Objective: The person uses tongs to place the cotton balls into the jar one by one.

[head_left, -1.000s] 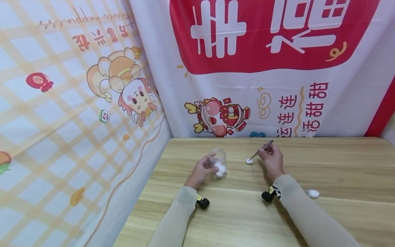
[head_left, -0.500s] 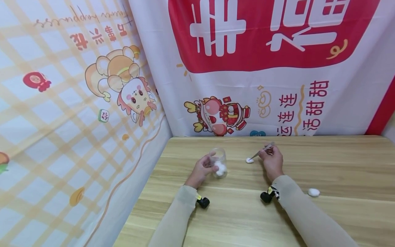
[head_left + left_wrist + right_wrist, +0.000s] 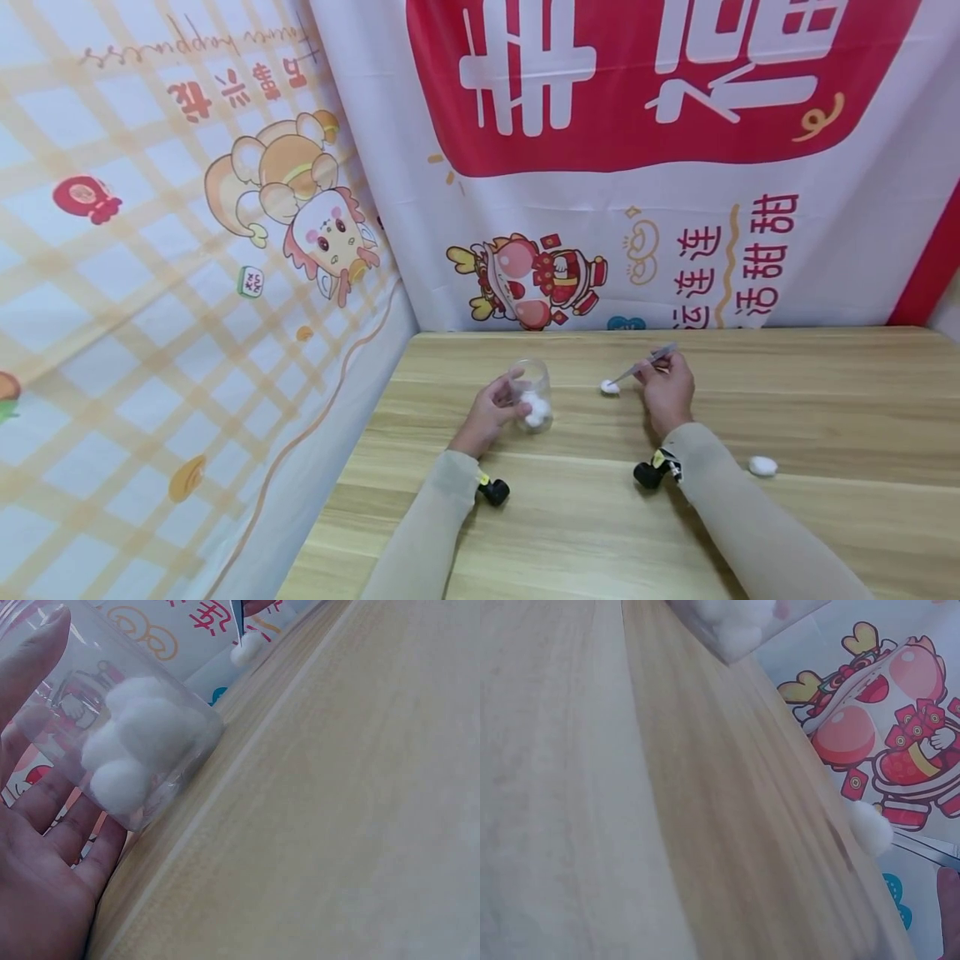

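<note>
My left hand (image 3: 504,398) grips a clear plastic jar (image 3: 531,390) that stands on the wooden table (image 3: 570,533). The jar holds several white cotton balls (image 3: 536,410); the left wrist view shows them through the jar wall (image 3: 135,742) with my fingers (image 3: 34,667) curled round it. My right hand (image 3: 654,367) pinches metal tweezers (image 3: 641,365), angled low to the left. Their tips meet a loose cotton ball (image 3: 609,386) to the right of the jar. The right wrist view shows this ball (image 3: 870,827) at the tweezers' tips (image 3: 922,851).
Another cotton ball (image 3: 762,466) lies on the table to the right of my right forearm. Printed cloth backdrops (image 3: 675,208) close off the table's far edge and left side. Bare wood stretches in front of both forearms.
My right hand has shifted slightly right and the tweezers lie flatter, tips still at the cotton ball. The left hand and jar have stayed put.
</note>
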`<state>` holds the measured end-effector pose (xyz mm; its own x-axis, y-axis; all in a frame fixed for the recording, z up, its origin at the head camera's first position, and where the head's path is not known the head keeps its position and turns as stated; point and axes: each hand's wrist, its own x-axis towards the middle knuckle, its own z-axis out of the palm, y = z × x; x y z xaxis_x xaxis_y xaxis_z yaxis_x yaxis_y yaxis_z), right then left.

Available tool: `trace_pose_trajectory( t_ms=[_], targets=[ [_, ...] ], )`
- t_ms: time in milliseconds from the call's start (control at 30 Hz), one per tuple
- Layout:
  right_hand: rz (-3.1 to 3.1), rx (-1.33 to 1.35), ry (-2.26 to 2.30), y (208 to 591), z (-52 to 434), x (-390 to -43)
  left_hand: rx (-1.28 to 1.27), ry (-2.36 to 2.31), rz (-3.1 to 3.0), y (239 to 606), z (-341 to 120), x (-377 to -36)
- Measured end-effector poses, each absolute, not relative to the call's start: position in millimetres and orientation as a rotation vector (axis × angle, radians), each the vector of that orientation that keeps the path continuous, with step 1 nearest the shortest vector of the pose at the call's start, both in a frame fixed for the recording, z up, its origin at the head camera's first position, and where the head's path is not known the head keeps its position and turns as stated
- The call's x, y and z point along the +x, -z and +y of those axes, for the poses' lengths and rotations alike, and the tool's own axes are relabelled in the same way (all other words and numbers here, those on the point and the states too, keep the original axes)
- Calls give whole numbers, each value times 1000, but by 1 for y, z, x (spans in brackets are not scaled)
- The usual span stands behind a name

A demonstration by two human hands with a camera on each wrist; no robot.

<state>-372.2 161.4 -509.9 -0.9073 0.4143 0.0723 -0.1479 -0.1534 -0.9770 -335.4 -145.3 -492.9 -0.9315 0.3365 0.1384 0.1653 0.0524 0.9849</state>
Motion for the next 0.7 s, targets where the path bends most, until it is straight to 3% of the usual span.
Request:
trace_pose_trajectory(
  t_ms=[700],
  targets=[
    [-1615, -283, -2303, 484, 168, -361, 477, -2018, 2240, 520, -147, -353]
  ],
)
